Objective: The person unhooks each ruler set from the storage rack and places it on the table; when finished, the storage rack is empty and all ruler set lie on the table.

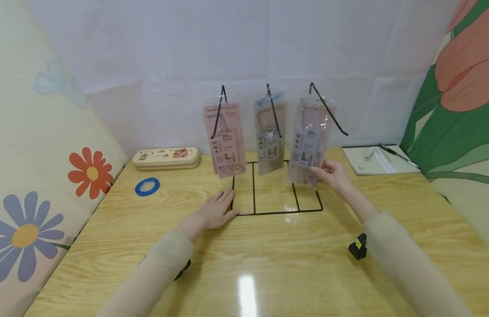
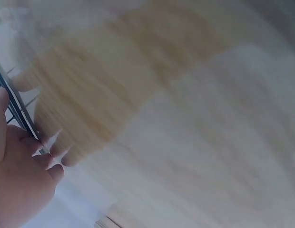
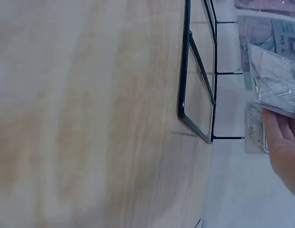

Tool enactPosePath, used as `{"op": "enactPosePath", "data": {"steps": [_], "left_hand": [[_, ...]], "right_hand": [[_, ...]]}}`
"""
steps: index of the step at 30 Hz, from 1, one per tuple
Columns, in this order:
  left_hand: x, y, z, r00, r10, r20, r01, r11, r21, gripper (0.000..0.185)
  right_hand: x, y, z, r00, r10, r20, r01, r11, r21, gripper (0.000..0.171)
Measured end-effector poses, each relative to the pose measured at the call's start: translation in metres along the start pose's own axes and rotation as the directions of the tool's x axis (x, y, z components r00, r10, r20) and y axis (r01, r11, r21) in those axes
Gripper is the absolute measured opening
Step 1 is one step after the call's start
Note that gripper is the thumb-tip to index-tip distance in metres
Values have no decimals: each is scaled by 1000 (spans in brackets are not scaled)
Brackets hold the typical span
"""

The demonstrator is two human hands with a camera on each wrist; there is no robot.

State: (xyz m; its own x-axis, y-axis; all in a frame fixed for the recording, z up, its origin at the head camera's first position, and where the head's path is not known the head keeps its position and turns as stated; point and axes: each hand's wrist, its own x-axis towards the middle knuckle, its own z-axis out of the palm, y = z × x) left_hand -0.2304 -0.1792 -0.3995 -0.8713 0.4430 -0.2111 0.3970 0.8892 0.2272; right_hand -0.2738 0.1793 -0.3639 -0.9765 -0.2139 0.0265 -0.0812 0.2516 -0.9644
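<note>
Packets of some clear-wrapped goods hang on a black wire display rack (image 1: pixel 268 207) at the far middle of the wooden table (image 1: pixel 268 264) — three hooks, one packet each. From the head view I see my right hand (image 1: pixel 334 175) pinching the lower edge of the right packet (image 1: pixel 309 145), which hangs from the right hook (image 1: pixel 327 108), tilted a little toward me. My left hand (image 1: pixel 214 212) lies flat, fingers straight, pressing on the near left corner of the rack's base. The left packet (image 1: pixel 225 140) and middle packet (image 1: pixel 271 137) hang untouched. Farther left sit a pencil case (image 1: pixel 167 158) and a blue tape ring (image 1: pixel 147 186); a notebook (image 1: pixel 376 159) lies far right.

The left wrist view is blurred — only fingers (image 2: pixel 24 180) against the wire. The right wrist view shows fingertips (image 3: pixel 280 142) under the crinkled packet.

I judge the step to be handling that right packet on its hook; the next move calls for steadying the rack while sliding along the wire.
</note>
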Motion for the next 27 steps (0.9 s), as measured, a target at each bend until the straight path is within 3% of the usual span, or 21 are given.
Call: {"op": "enactPosePath", "data": {"steps": [7,14,18,21,27], "left_hand": [[1,-2,0,1000,16,-6,-16,1000,10,68],[1,-1,-1,1000,29,1,-29,999,18,68],[2,1,-2,999,33,2,-33,999,15,68],[1,2,-4,1000,30,3,-30,1000,1,67],[0,3,-5,999,33,1,-33,999,-10,68]], "right_hand": [[-44,4,-2,1000,3,30,-4,1000,8,47],[-104,4,-6,997,59,45,-56,997,-58,45],[-134,6,-13,999,9,48,-7,999,-45,32],[-152,10,-23,999,-31,23,32,999,-19,16],[-167,22,-61,998,-61,-7,62,990,131,33]]}}
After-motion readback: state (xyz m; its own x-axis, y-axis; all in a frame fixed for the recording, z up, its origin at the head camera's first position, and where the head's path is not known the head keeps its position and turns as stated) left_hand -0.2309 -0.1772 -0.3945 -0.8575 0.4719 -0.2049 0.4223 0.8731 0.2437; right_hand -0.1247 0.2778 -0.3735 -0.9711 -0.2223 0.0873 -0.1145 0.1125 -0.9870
